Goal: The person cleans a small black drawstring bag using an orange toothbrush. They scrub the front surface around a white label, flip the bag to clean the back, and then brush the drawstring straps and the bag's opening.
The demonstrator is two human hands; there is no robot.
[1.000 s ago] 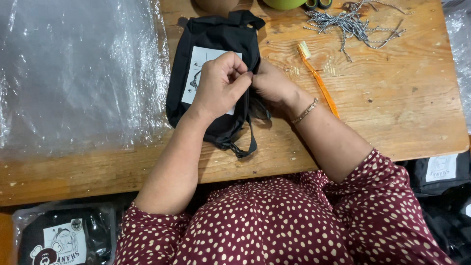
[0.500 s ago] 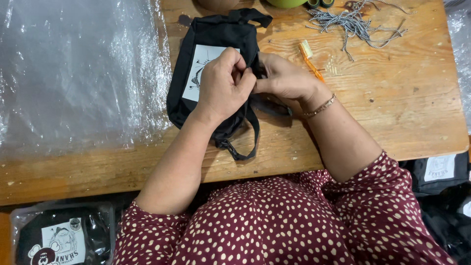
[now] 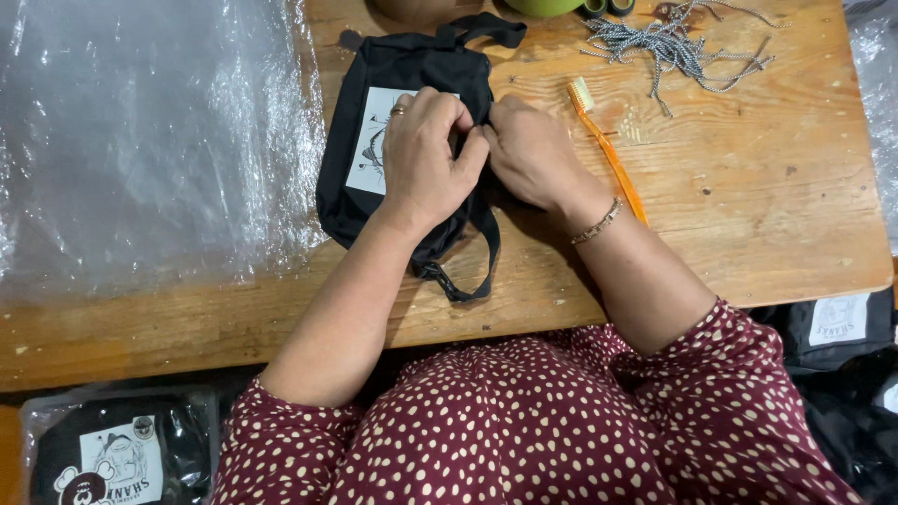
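A small black fabric bag [image 3: 374,75] with a white printed patch lies on the wooden table [image 3: 748,215]. My left hand [image 3: 426,154] rests on top of it, fingers curled and pinching the fabric at the bag's right edge. My right hand [image 3: 533,150] meets it there, gripping the same edge; a thin bracelet circles that wrist. A black strap [image 3: 486,252] with a clip loops out from under the bag toward me. What the fingertips pinch is hidden.
An orange toothbrush [image 3: 608,150] lies just right of my right hand. A bundle of grey cords [image 3: 673,47] is at the back right. Clear plastic sheets [image 3: 140,140] cover the table's left. Bagged black pouches sit below at left [image 3: 103,458] and right [image 3: 842,327].
Both hands have shifted slightly on the bag's right edge, and the right hand has turned so that its back faces up. The bag has stayed in place.
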